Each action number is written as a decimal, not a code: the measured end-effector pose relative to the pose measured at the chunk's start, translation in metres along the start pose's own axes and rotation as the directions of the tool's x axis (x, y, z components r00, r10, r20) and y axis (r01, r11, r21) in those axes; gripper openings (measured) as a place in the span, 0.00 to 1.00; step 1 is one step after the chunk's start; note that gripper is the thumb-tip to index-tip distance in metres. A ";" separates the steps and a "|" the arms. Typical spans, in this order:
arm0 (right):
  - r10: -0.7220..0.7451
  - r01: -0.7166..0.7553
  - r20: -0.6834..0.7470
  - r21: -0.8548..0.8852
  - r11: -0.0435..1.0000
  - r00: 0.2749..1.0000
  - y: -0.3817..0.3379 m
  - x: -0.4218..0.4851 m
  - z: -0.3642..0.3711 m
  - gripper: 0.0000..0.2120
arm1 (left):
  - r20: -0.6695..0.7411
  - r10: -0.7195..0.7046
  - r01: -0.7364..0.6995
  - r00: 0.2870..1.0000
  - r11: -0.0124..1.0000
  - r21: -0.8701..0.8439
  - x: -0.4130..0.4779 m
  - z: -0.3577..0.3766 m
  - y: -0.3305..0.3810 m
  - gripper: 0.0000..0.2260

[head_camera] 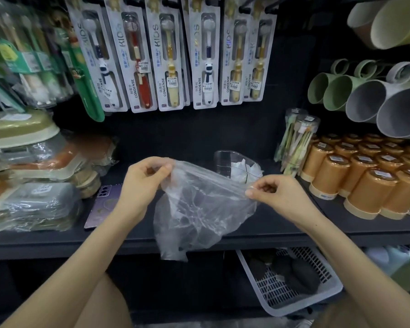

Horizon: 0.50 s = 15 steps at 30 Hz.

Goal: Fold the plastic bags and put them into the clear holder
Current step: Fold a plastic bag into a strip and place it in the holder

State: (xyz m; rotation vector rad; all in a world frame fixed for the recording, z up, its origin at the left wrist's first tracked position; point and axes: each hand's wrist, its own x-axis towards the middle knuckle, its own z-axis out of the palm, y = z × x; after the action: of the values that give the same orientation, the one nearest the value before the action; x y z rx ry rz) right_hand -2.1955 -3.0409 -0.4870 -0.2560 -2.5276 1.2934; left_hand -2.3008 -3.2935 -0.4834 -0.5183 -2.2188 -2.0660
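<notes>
Surveying surroundings first, largest down. Dark shelf [45, 245] runs across the whole view. Hanging above it: a row of carded kids' toothbrush packs [168, 55]. Right side: grey and green mugs [365, 100] lying with mouths toward the camera, and below them a block of orange cups [365, 181] standing on the shelf. Left side: stacked, film-wrapped soap dishes [29, 200]. Under the shelf, right of centre, a white slotted basket [294, 292] holds dark items. A purple phone [104, 204] lies flat on the shelf, just beside the left forearm.

Clear holder [225, 162] stands at the back of the shelf, centre-right, with white folded material inside. The bag's top edge and the right hand's fingertips lie in front of its lower part.

Plastic bag [199, 209] is held in the air in front of the shelf, between both hands. Top edge is stretched taut, sloping down from upper left to lower right. Body hangs downward, its lower end below the shelf's front lip.

Left hand [147, 178] pinches the upper left corner, thumb against fingers. Right hand [275, 190] pinches the right end of the edge between thumb and fingertips.

Bag appearance: thin, transparent, heavily creased, unfolded; shelf visible through it.
</notes>
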 end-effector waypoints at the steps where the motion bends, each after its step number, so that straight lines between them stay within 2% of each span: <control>1: -0.014 0.014 -0.023 -0.013 1.000 1.000 -0.001 0.000 -0.003 0.05 | 0.002 -0.009 0.009 1.000 1.000 0.023 0.003 -0.006 -0.003 0.05; 3: -0.047 0.046 -0.040 -0.029 0.998 0.998 -0.005 0.000 -0.008 0.07 | 0.029 -0.030 0.026 0.999 0.994 0.108 0.009 -0.017 -0.009 0.04; 5: -0.077 0.074 -0.051 -0.050 0.996 0.996 -0.010 0.003 -0.012 0.07 | 0.148 -0.084 0.048 0.985 0.971 0.235 0.014 -0.028 -0.011 0.03; 6: -0.090 0.086 -0.055 -0.063 0.994 0.994 -0.013 0.005 -0.013 0.07 | 0.220 -0.129 0.053 0.967 0.946 0.321 0.017 -0.035 -0.009 0.06; 8: -0.122 0.118 -0.031 -0.099 0.988 0.992 -0.021 0.012 -0.015 0.07 | 0.303 -0.185 0.039 0.935 0.902 0.431 0.025 -0.049 -0.001 0.21; 10: -0.165 0.169 0.041 -0.141 0.975 0.985 -0.032 0.020 -0.012 0.09 | 0.289 -0.112 -0.002 0.951 0.930 0.368 0.029 -0.048 0.015 0.29; 11: -0.187 0.197 0.079 -0.147 0.969 0.979 -0.040 0.024 -0.010 0.09 | 0.325 -0.049 -0.066 0.945 0.940 0.334 0.028 -0.039 0.024 0.28; 13: -0.243 0.262 0.133 -0.144 0.954 0.961 -0.058 0.030 -0.004 0.07 | 0.480 0.015 -0.216 0.877 0.906 0.365 0.022 -0.008 0.035 0.26; 15: -0.293 0.312 0.147 -0.130 0.941 0.945 -0.071 0.035 0.001 0.07 | 0.543 0.064 -0.320 0.837 0.863 0.392 0.015 0.027 0.037 0.17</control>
State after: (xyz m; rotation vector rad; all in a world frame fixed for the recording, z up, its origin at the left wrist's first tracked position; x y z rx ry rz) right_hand -2.2302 -3.0730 -0.4240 0.1869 -2.6421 1.0293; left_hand -2.2999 -3.2622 -0.4465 -1.3033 -2.6694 -1.3027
